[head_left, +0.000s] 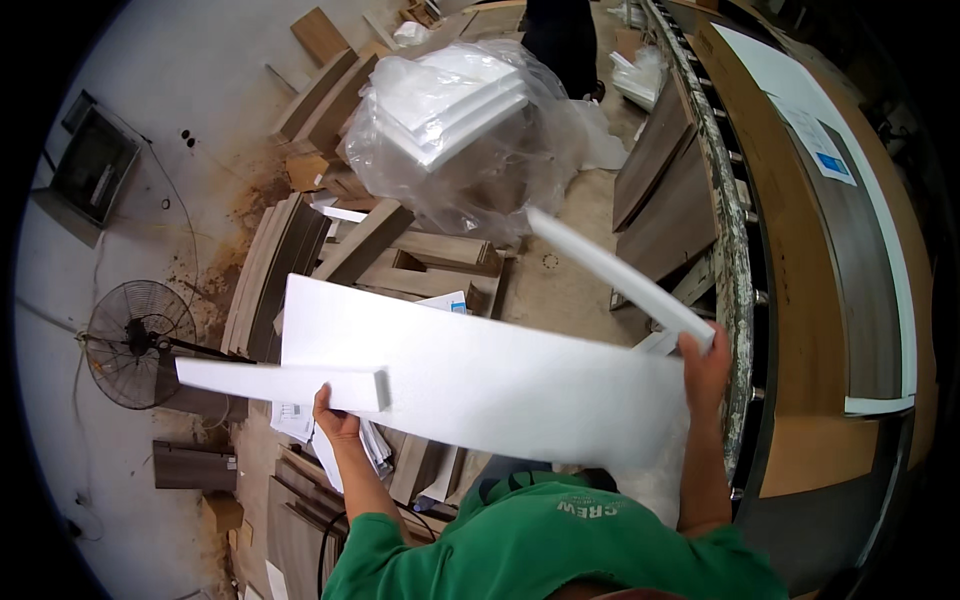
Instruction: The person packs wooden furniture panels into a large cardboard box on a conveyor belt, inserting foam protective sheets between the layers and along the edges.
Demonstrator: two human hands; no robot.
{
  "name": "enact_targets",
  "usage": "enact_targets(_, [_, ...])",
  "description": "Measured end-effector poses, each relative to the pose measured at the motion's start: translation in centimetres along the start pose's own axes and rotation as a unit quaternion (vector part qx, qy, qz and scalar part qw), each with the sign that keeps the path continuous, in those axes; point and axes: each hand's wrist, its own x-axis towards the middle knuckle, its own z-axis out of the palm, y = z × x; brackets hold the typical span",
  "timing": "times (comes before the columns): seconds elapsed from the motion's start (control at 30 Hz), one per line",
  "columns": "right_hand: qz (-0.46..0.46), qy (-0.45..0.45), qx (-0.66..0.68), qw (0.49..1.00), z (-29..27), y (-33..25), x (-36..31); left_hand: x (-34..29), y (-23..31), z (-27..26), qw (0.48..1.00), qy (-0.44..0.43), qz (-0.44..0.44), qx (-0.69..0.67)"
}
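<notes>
My left hand (337, 418) is closed round a short white foam strip (270, 382), which points off to the left. My right hand (707, 372) grips a longer white foam strip (610, 272) by its near end; the far end slants up and left. Between my hands stretches a wide white foam sheet (480, 385). Its right edge lies beside my right wrist, and its left part passes behind the short strip. Whether my fingers also hold the sheet, I cannot tell.
Ahead, clear plastic wrap (440, 190) surrounds stacked white foam sheets (455, 110). Brown wood panels (290, 260) are piled at the left, near a black fan (140, 335). To my right runs a roller conveyor (738, 300) with a long cardboard-bordered panel (800, 350). A person in dark trousers (560, 45) stands at the back.
</notes>
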Motion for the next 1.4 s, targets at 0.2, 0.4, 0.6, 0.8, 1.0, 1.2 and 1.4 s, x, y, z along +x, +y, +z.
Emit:
enact_targets(0.2, [0.312,-0.038,0.372,0.873,-1.6,10.2,10.3,6.1,-2.2,3.6,0.994,-0.019,0.04,-0.098])
enact_targets(0.4, [0.263,0.07,0.318,0.908,1.1,8.5,17.3,15.6,-3.0,9.8,0.996,-0.026,0.008,-0.079])
enact_targets(0.6, [-0.045,-0.072,-0.098,0.992,13.5,-1.0,26.4,24.0,-4.8,19.0,0.991,-0.081,-0.006,-0.111])
enact_targets(0.8, [0.053,-0.225,0.17,0.958,25.1,-4.6,31.5,26.9,-6.8,21.6,0.977,-0.188,-0.059,-0.078])
enact_targets(1.0, [0.174,-0.458,0.227,0.842,34.5,-1.9,33.4,27.1,-7.6,24.9,0.965,-0.248,-0.044,-0.079])
enact_targets(1.2, [0.177,-0.549,0.159,0.801,38.5,-1.2,37.8,27.6,-7.1,27.7,0.979,-0.201,0.003,-0.026])
enact_targets(1.4, [0.234,-0.568,0.185,0.767,41.3,3.9,45.1,25.6,-1.1,28.3,0.995,-0.004,0.1,0.024])
